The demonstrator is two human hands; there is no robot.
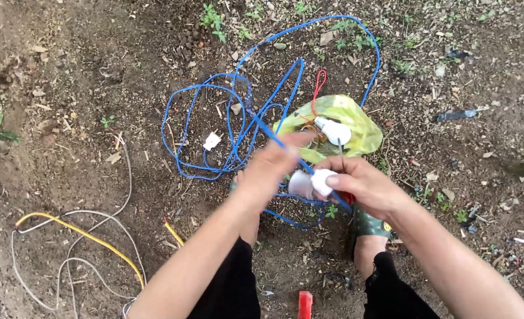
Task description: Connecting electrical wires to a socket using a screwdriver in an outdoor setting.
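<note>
My left hand (271, 165) is blurred with motion and pinches the blue cable (238, 112) just left of a white lamp socket (310, 183). My right hand (365, 186) grips that white socket from the right, thumb on top. The blue cable runs from my hands up into a loose tangle on the bare soil, with a white plug (212, 140) lying inside the loops. Beyond my hands a yellow-green plastic bag (347, 121) lies on the ground with a white bulb (334, 131) on it and a red wire loop (319, 82) above.
A yellow wire (78, 233) and a grey-white wire (49, 266) curl on the soil at lower left. My feet (368, 236) in sandals stand under my hands. A red object (304, 304) lies at the bottom edge. Small weeds (214, 20) and dry leaves scatter the dirt.
</note>
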